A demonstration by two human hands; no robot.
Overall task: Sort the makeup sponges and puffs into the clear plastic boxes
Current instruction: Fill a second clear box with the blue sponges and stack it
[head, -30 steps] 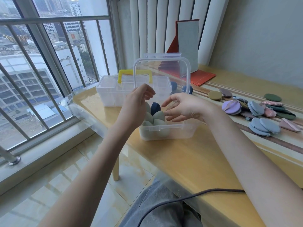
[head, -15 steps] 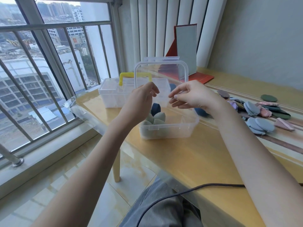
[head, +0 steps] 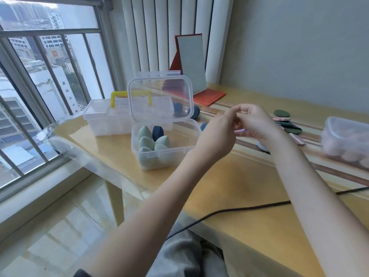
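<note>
Both hands are meeting above the surface (head: 229, 176) — left hand (head: 216, 134) and right hand (head: 257, 124) are pinching a thin pink puff (head: 240, 130); green sponges (head: 153, 144) are sitting in the open clear box (head: 165, 156).

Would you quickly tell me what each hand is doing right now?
Left hand: fingers curled; whether it holds anything cannot be told.
Right hand: pinches a thin pink puff.

A single wide-angle view comes from a camera worn on the person's head, looking forward and down along both forearms onto the surface (head: 229, 176) from its near edge. It faces the far edge against the wall (head: 299, 47), with the window railing (head: 50, 33) off the left edge. The hands (head: 239, 126) sit close, mid-frame; straight lines bow toward the frame's borders.
</note>
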